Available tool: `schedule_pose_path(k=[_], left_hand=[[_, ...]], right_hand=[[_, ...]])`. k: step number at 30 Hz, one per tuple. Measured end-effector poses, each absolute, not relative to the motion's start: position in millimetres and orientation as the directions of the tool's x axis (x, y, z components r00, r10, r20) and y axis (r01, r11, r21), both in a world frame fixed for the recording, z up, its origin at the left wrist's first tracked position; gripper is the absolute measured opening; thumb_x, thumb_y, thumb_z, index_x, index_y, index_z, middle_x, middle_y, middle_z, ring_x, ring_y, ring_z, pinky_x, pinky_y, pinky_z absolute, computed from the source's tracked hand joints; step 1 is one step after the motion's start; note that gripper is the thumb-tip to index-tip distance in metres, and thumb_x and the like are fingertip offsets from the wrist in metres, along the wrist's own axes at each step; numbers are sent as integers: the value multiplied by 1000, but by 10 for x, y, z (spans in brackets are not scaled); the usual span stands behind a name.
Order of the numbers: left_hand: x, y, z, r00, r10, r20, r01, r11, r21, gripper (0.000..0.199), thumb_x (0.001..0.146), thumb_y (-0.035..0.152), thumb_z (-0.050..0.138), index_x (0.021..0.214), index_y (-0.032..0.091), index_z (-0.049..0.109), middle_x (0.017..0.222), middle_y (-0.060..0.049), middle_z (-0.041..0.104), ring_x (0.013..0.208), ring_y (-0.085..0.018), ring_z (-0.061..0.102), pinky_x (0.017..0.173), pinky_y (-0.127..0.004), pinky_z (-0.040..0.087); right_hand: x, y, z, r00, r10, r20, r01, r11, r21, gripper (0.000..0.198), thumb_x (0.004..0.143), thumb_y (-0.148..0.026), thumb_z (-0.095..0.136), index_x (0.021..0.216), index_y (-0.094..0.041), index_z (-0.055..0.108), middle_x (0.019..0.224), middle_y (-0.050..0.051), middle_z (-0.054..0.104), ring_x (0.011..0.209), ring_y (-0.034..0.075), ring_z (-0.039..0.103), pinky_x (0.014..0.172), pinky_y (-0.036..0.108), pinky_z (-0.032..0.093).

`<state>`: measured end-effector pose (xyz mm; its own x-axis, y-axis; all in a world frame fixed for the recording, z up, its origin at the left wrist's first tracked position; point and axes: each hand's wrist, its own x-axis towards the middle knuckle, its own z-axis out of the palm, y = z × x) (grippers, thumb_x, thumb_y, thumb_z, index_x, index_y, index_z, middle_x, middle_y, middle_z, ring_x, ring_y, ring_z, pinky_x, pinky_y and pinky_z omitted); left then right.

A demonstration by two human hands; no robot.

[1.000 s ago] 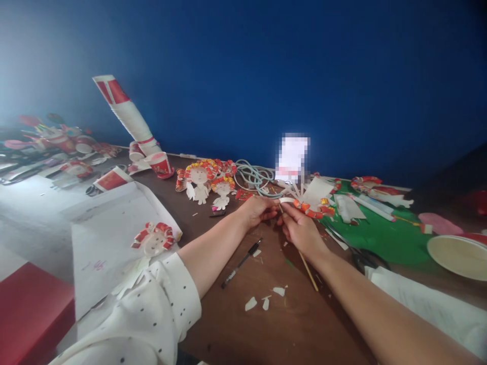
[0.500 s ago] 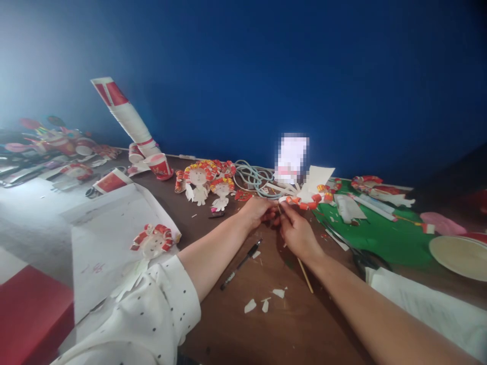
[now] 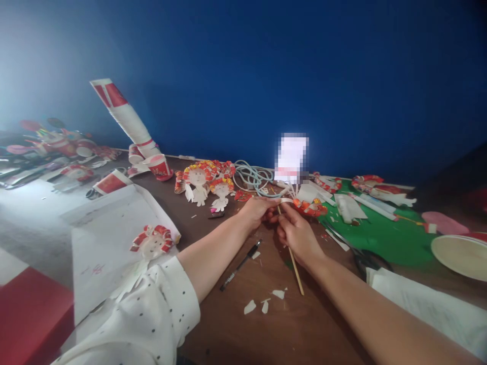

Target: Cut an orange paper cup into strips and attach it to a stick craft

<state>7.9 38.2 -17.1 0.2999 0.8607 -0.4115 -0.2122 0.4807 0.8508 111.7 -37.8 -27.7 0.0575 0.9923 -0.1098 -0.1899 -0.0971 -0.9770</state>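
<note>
My left hand is closed, its thumb and fingers pinching a white paper strip at the near end of a paper cutout. Red and orange curls line part of that cutout, and white strips stick up from it. My right hand grips a thin wooden stick, whose upper end meets the white strip between the fingertips. The lower end slants down toward me above the brown table. My fingers partly hide where stick and paper meet. A black pen lies below my left hand.
Finished-looking paper dolls with curled hair lie behind my left hand, beside a coiled cable. Scissors rest on the right near a green sheet. Paper scraps are in front. A paper-cup tube leans left.
More of the wooden stick shows, its lower end shifted slightly left and its upper end visible at the paper. The curled cutout has turned and dropped lower.
</note>
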Motion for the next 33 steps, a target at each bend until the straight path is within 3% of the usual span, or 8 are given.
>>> schedule_pose_path(k=[6,11,22,26,33], left_hand=[[114,373,-155,270,868,-417,-204,475,856,20,72,19,72,63,10,58,45,4,48,34,-3,41,38,-16,36],[111,368,-139,274,869,-412,-188,469,863,20,72,19,73,62,10,58,45,3,50,34,-4,43,35,-16,29],[42,411,-142,323,835,-445,-256,530,809,17,79,19,65,65,9,62,53,1,54,42,-3,44,42,-15,39],[28,386,-127,345,837,-424,-225,512,829,12,75,12,69,66,7,63,55,0,56,44,-3,46,45,-14,40],[66,315,-110,294,865,-407,-133,458,879,20,78,19,67,62,11,58,52,2,56,42,-3,46,46,-16,38]], right_hand=[[1115,-388,-233,83,983,-167,-309,-134,-942,48,72,-26,62,120,-22,57,67,-5,55,43,4,34,35,15,23],[1147,-358,-211,70,972,-226,-388,-182,-903,43,67,-22,65,111,-20,62,70,-3,58,45,4,35,36,14,19],[1162,-338,-176,151,943,-298,-410,-214,-887,49,65,-13,62,114,-17,60,67,-2,57,43,4,35,34,14,18],[1190,-326,-179,143,947,-286,-395,-210,-894,42,65,-14,62,107,-18,63,67,-2,56,42,4,35,34,14,17],[1216,-347,-199,109,962,-251,-388,-192,-901,44,67,-18,63,112,-19,62,69,-2,57,43,4,35,34,15,18]])
